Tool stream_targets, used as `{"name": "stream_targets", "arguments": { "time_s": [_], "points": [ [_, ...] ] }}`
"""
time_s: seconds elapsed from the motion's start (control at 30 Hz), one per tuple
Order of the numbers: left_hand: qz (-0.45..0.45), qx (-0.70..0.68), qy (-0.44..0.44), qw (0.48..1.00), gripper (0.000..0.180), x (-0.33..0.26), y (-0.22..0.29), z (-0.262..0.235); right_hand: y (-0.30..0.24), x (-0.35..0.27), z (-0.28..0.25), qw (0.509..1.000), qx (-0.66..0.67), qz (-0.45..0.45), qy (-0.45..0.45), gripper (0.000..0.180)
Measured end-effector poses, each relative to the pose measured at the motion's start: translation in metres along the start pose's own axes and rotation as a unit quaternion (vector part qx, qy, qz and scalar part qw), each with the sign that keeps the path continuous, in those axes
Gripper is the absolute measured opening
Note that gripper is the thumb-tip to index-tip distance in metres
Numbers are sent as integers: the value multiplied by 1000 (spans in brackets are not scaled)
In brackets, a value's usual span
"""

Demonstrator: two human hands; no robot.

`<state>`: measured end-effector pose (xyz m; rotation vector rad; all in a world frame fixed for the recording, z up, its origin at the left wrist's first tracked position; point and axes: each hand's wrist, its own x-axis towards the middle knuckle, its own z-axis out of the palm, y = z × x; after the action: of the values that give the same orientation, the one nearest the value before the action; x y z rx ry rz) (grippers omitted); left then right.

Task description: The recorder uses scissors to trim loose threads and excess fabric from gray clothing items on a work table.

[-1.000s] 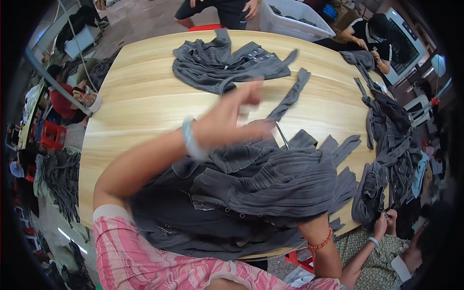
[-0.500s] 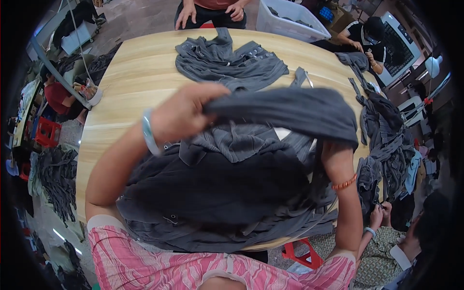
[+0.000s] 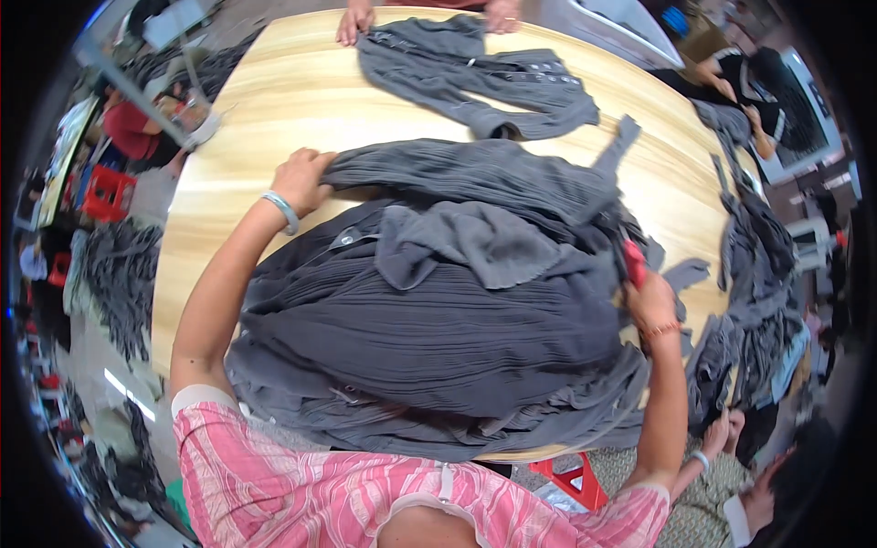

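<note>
A dark grey ribbed garment (image 3: 475,173) lies stretched across the far side of a heap of similar dark grey garments (image 3: 457,320). Its left end is pinched in my left hand (image 3: 304,183), which wears a pale bangle. My right hand (image 3: 652,300), with an orange-brown bracelet, is closed around red-handled scissors (image 3: 633,263) at the heap's right side. Their blades are mostly lost against the dark cloth. A crumpled, lighter grey piece (image 3: 475,242) lies on top of the heap, near a metal snap (image 3: 346,241).
Across the wooden table (image 3: 247,119), another person's hands touch a grey garment (image 3: 475,78). More garments (image 3: 754,283) hang at the right edge, where co-workers sit. A white bin (image 3: 621,27) stands beyond the table. Red stools (image 3: 110,194) and fabric piles are on the left.
The raised garment has come down onto the heap and lies flatter. My right hand has moved right and lower, and the red-handled scissors now show in it. The opposite person's hands have reached the far garment.
</note>
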<state>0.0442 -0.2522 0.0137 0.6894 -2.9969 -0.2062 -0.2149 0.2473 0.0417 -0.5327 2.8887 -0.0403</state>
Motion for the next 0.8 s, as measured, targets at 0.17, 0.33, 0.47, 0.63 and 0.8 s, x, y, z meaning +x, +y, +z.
{"name": "stream_targets", "arguments": {
  "time_s": [0.17, 0.33, 0.47, 0.63, 0.8],
  "points": [
    [66, -141, 69, 985, 47, -71, 25, -37, 105, -24, -1, 993, 86, 66, -43, 41],
    [44, -280, -128, 950, 42, -133, 28, -47, 74, -57, -36, 863, 454, 48, -218, 28],
    [79, -220, -83, 969, 42, -133, 31, -43, 49, -47, -40, 967, 213, 47, -130, 36],
    [123, -218, -3, 968, 37, -79, 49, -46, 41, -47, -49, 980, 166, 37, -106, 38],
    [154, -31, 83, 984, 70, 12, 54, 2, 43, -35, -35, 982, 169, 43, -73, 39]
  ]
}}
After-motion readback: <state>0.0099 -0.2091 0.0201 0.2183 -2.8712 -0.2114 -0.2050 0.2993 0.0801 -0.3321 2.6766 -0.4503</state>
